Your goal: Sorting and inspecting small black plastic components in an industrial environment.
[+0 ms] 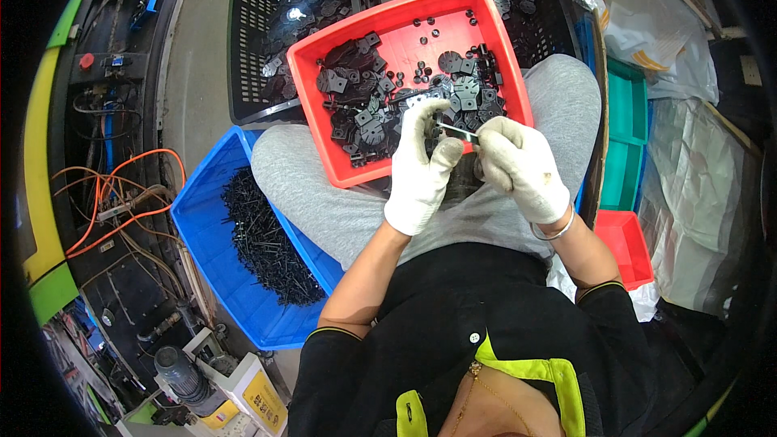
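Note:
Both my hands wear white work gloves, above the near edge of a red plastic bin on my lap. My left hand is curled round a small black plastic part, mostly hidden by the fingers. In my closed right hand is a thin tool with a shiny, blade-like tip that points left and meets or nearly meets the part. Its exact kind does not show. Inside the bin lie many flat black plastic pieces, some with fan-shaped ends, and several small black rings.
Black crates of similar pieces stand beyond the bin. To the left, a blue bin holds thin black rods. Machinery with orange cables stands farther left. At right are green trays, a small red bin and plastic bags.

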### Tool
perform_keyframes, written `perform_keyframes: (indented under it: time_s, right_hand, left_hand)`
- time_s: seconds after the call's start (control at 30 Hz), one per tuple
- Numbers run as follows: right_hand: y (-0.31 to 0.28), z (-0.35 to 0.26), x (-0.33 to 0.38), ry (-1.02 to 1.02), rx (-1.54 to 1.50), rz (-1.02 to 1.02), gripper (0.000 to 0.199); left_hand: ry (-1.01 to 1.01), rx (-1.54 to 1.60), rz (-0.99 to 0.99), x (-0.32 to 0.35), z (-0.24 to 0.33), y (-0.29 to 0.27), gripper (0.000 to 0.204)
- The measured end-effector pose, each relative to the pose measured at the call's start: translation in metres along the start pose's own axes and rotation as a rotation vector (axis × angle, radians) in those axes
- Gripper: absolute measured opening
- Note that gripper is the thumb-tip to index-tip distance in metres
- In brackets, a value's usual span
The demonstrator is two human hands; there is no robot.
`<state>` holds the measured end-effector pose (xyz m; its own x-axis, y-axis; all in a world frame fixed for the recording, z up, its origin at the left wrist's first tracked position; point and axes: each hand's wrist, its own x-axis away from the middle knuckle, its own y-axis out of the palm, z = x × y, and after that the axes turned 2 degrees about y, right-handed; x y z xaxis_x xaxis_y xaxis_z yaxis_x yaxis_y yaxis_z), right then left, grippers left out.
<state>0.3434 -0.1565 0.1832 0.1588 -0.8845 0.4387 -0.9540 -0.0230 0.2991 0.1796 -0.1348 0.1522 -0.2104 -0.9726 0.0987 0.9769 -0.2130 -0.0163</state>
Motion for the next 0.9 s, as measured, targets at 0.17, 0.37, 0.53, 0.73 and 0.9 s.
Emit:
perform_keyframes:
  time_s: [0.17,0.37,0.53,0.73,0.9]
  right_hand:
    - [0.002,-0.002,-0.001,0.017,-0.031,-0.07,0.023]
    - [0.0,0.0,-0.004,0.027,-0.016,-0.093,0.024]
    - [0.001,0.003,-0.007,0.042,-0.041,-0.114,0.026]
    - [0.003,0.009,-0.007,0.049,-0.071,-0.06,0.028]
    - [0.004,0.009,-0.005,-0.009,-0.055,0.001,0.028]
  left_hand:
    - [0.074,-0.051,-0.001,-0.002,-0.002,0.0,0.071]
    - [0.05,0.011,-0.004,-0.001,0.002,0.002,0.057]
    - [-0.039,0.139,-0.038,0.0,-0.004,0.002,0.039]
    - [-0.166,0.35,-0.066,0.001,0.006,0.006,0.039]
    - [-0.188,0.442,-0.094,0.0,0.01,0.008,0.044]
